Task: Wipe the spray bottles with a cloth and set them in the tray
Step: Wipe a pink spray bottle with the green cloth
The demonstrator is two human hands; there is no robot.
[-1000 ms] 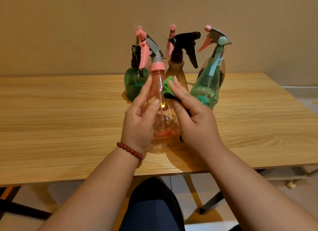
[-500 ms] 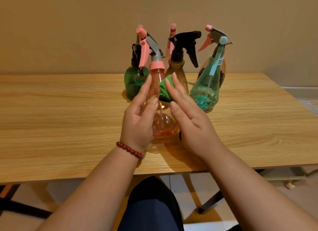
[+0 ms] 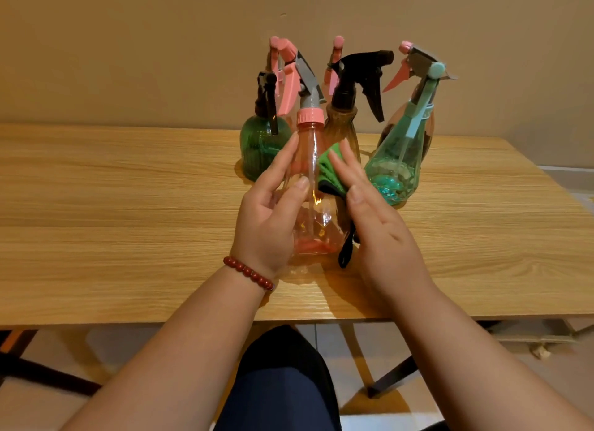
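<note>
The pink spray bottle (image 3: 316, 225) stands upright on the counter (image 3: 128, 205) near its front edge, between the two hands. The left hand (image 3: 266, 218) grips its body, thumb across the near face and fingers round the far side. The right hand (image 3: 382, 234) lies with straight fingers pressing a green cloth (image 3: 329, 170) flat to the bottle's right shoulder, with a dark strip of the cloth hanging below. Just behind stand a dark green bottle (image 3: 257, 147), an amber bottle (image 3: 342, 125) and a teal bottle (image 3: 395, 170).
</note>
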